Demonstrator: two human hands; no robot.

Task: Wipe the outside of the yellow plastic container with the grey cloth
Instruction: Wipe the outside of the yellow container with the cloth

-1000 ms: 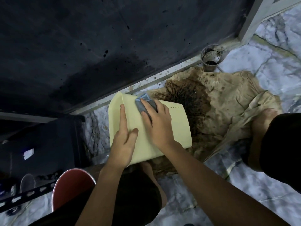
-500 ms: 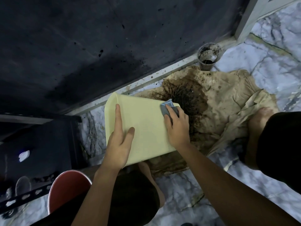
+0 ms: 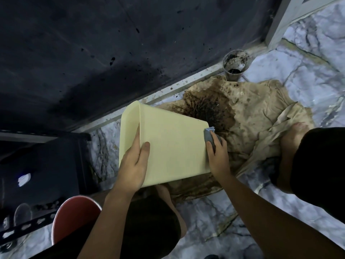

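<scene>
The yellow plastic container [image 3: 168, 143] lies tilted on its side above my knees, one broad flat face turned up. My left hand [image 3: 133, 161] presses on its left part, index finger along the ridge near the rim and thumb on the face. My right hand [image 3: 217, 156] is closed on the grey cloth [image 3: 208, 135] and holds it against the container's right edge. Only a small bunch of cloth shows above my fingers.
A stained beige cloth [image 3: 248, 116] covers the marble floor [image 3: 214, 219] under the container, with dark dirt at its middle. A dirty grey cup [image 3: 235, 66] stands by the dark wall. A red round object [image 3: 74, 214] and a black rack [image 3: 46, 165] lie at the left.
My right hand has slid the grey cloth from the container's upper middle across to its right edge. The left hand has kept its grip and the container has turned slightly.
</scene>
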